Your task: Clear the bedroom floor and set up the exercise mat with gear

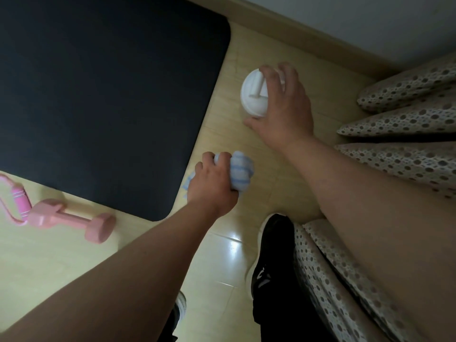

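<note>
A black exercise mat lies flat on the tiled floor at the upper left. My left hand grips a rolled white towel with blue stripes just off the mat's right edge. My right hand is curled round a white bottle seen from above, with a handle on its lid, standing on the floor near the wall. A pink dumbbell lies below the mat's near edge, with a pink jump rope handle beside it.
A beige baseboard and white wall run along the upper right. Spotted fabric fills the right side. A black shoe with a white sole stands on the glossy tiles at the bottom centre.
</note>
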Available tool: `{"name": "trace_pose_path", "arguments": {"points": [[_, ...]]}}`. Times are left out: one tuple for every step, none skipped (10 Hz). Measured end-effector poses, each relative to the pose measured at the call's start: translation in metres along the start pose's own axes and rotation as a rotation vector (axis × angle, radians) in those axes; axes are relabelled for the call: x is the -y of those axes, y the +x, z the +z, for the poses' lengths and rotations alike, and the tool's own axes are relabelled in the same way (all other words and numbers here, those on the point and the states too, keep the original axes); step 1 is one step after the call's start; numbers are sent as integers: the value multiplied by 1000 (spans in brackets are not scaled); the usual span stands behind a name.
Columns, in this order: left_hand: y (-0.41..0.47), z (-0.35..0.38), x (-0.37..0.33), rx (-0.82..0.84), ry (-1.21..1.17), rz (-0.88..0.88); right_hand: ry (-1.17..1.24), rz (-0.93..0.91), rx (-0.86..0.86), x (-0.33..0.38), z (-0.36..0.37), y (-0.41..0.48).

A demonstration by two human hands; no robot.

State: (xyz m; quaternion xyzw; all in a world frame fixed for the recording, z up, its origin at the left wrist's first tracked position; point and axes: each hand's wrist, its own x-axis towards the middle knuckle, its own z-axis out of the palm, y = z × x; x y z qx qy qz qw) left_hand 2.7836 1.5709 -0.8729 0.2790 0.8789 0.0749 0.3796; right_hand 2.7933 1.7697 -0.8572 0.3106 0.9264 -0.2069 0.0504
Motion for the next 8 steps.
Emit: {"name": "trace_pose_path", "arguments": {"points": [[2,2,-3,-36,52,14,47,63,-75,2,-6,-16],[11,12,-5,-53,80,-6,201,171,-250,-1,-8,-41],[27,26,-6,-86,62,-44,278,231,-315,-9,-1,-62],[43,48,-5,-87,59,-84,279,246,-301,-20,14,-77],[62,67,0,-60,78,-132,292,253,-293,-28,26,-86],[71,78,-1,-48,146,-133,285,238,-266,-37,33,-92],[50,58,-8,-9,102,-164,264,239,-214,-37,23,-100],[-20,36,-4,1,190,-76,254,298,-239,-37,-3,-122]]}}
